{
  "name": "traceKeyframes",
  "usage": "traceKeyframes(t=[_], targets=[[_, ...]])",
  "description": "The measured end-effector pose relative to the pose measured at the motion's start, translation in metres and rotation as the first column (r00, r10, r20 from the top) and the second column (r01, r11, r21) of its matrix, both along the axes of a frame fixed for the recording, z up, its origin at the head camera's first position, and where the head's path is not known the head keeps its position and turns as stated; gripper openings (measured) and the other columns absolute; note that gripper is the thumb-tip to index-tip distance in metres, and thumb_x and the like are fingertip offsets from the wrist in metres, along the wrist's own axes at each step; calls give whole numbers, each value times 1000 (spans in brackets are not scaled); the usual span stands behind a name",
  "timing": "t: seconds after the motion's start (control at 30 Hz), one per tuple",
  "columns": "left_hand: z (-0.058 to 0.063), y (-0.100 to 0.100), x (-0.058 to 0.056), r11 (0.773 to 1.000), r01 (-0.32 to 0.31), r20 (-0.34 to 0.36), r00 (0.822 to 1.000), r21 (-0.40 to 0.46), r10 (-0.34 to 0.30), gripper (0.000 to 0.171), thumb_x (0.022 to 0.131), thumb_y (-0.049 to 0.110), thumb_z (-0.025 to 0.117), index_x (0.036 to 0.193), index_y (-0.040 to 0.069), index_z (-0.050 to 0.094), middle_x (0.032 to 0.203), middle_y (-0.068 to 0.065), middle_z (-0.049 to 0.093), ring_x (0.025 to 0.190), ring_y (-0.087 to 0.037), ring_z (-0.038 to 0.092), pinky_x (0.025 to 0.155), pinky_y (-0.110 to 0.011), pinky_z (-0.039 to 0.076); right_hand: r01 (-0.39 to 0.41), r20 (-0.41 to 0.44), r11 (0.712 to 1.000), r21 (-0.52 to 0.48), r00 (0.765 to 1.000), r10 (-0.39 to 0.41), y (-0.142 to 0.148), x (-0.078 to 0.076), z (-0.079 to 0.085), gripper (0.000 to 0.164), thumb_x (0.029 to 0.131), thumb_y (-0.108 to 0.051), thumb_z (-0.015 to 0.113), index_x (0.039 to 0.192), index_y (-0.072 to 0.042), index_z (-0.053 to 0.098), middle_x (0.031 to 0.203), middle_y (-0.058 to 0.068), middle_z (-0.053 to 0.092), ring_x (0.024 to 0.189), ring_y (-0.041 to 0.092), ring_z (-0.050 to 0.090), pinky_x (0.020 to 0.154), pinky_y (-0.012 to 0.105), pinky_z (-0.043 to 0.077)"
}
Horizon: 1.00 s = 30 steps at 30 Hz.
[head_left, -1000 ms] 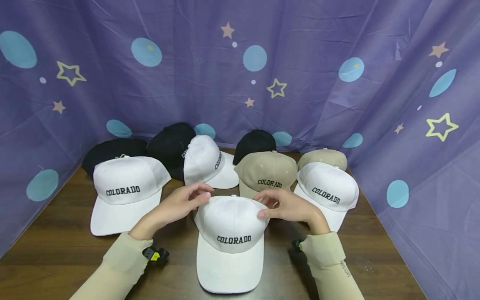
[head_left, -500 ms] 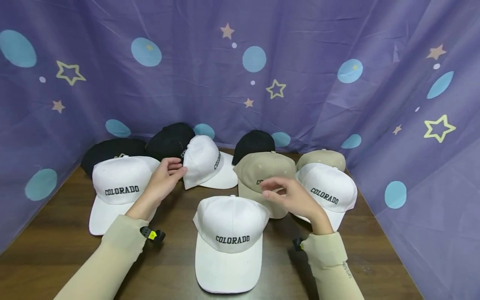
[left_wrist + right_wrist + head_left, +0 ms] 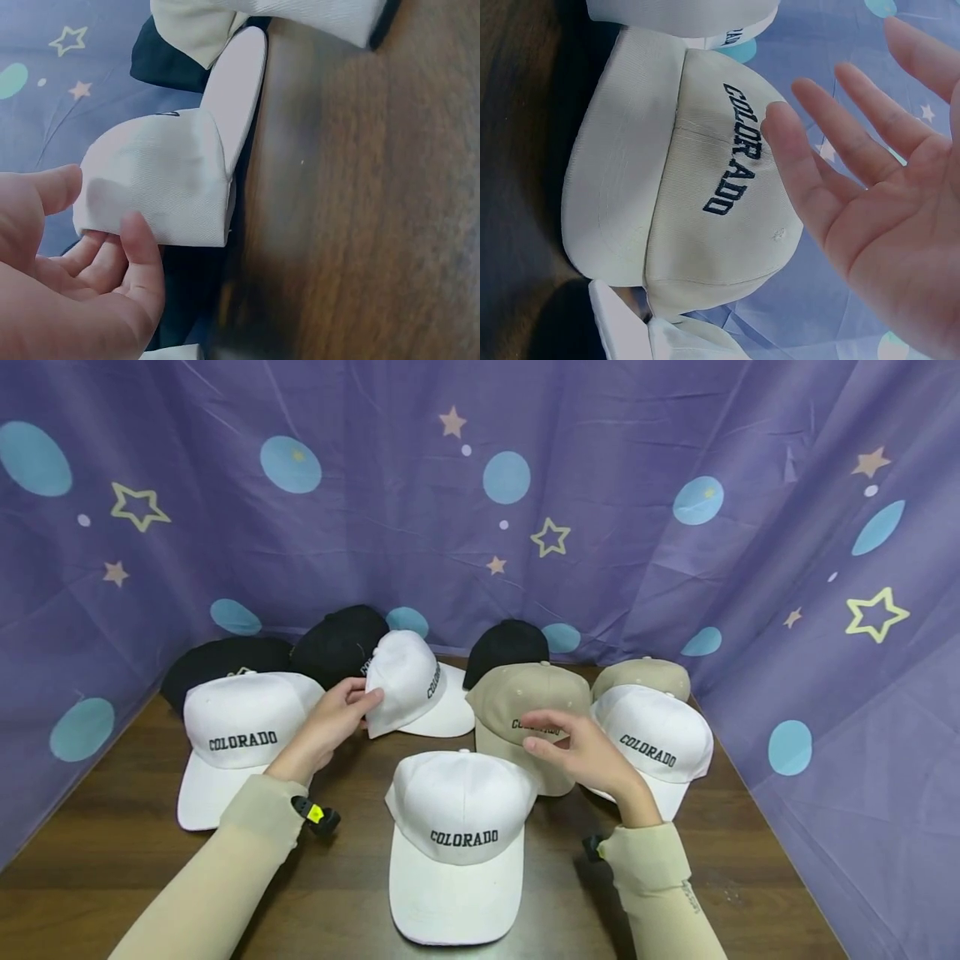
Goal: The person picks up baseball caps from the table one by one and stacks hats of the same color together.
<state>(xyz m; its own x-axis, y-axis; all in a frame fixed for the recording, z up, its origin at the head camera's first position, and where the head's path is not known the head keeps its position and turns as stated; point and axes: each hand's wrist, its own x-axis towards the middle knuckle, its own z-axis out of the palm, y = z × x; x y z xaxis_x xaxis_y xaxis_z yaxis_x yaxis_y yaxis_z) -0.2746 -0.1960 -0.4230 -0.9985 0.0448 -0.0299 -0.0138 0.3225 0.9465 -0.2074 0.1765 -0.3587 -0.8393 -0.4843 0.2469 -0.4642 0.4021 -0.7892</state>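
Note:
My left hand (image 3: 330,722) is at the rear edge of a white baseball cap (image 3: 408,681) at the back middle, its brim pointing right. In the left wrist view, fingers (image 3: 105,262) tuck behind the edge of that cap (image 3: 157,180) while another digit overlaps its outside, pinching the rim. My right hand (image 3: 588,760) hovers with relaxed fingers in front of a beige COLORADO cap (image 3: 536,689); in the right wrist view, nothing is in its grasp. Between my forearms, a white COLORADO cap (image 3: 457,843) sits on the table, brim toward me.
Another white cap (image 3: 240,718) stands at left before a black cap (image 3: 225,660). More black caps (image 3: 341,639) are behind. At right, a white cap (image 3: 656,735) fronts a beige one (image 3: 641,677). A purple curtain (image 3: 420,527) surrounds the wooden table (image 3: 337,893).
My left hand has left the front white cap and moved back and left to the turned white cap, taking its edge. My right hand has lifted off the front cap, slightly to the right.

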Motion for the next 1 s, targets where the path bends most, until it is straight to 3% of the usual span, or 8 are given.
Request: traceKeyframes(t=[0.17,0.43,0.77,1.0], targets=[[-1,2,-3,1000,19,-6,1000,8,-19,47,97,37,56,127,2,47,120,-15,57,102,-24,51,80,-34,46,-3,-15,1000,5,1000,3,0,-1,-1,30,90,-12,67,119,-8,61,117,6,62,112,30,55,81,45,51],[0,9,-5,998,8,-90,996,54,-3,31,98,23,57,119,0,53,110,-15,61,92,-21,54,73,-31,50,7,-20,1000,10,1000,-7,0,0,0,30,90,-12,67,119,-9,62,117,5,62,110,20,55,81,46,51],[1,13,-6,999,-23,-107,994,35,27,30,99,28,55,119,6,54,104,-12,62,84,-21,55,71,-28,49,3,-20,1000,-4,1000,-3,0,-1,-1,28,91,-12,66,118,-8,62,115,6,63,109,31,56,82,47,50],[9,16,-3,998,-24,-168,985,59,34,27,99,28,56,113,5,56,99,-11,60,84,-19,53,71,-25,48,7,-29,1000,1,1000,-7,0,-1,-1,26,91,-14,66,117,-9,63,114,5,63,106,29,58,82,38,52]])
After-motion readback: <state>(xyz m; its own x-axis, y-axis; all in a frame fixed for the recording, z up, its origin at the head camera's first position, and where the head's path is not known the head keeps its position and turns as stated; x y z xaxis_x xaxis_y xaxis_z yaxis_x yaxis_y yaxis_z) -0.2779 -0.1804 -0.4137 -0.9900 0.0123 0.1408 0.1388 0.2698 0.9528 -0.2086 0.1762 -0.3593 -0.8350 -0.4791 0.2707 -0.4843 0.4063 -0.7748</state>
